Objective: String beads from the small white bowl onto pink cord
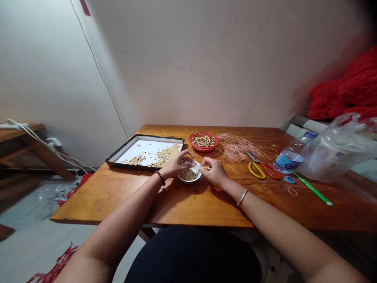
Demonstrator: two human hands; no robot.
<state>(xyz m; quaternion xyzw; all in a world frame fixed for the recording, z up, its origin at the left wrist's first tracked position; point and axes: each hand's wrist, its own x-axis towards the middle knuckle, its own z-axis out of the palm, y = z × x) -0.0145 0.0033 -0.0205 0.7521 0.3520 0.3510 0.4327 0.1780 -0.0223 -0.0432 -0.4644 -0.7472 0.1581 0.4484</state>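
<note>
A small white bowl (pixel 190 181) holding tan beads (pixel 187 174) stands in front of me, between my two hands. My left hand (pixel 176 164) is over the bowl's left side, its thumb and fingertips brought together; what they pinch is too small to make out. On the bowl's right side, my right hand (pixel 216 172) is closed, with a few light beads (pixel 207 168) showing at its fingers. A white piece (pixel 195 168) lies at the bowl's inner right side, and I cannot tell what it is.
On the wooden table (pixel 118 196) a black-edged tray (pixel 132 146) of loose beads lies left. Behind the bowl sit a red basket (pixel 203 148) of bead strings and pink cord (pixel 238 146). Scissors (pixel 263 169), a water bottle (pixel 290 159), a green strip (pixel 313 188) and a plastic bag (pixel 326 157) are right.
</note>
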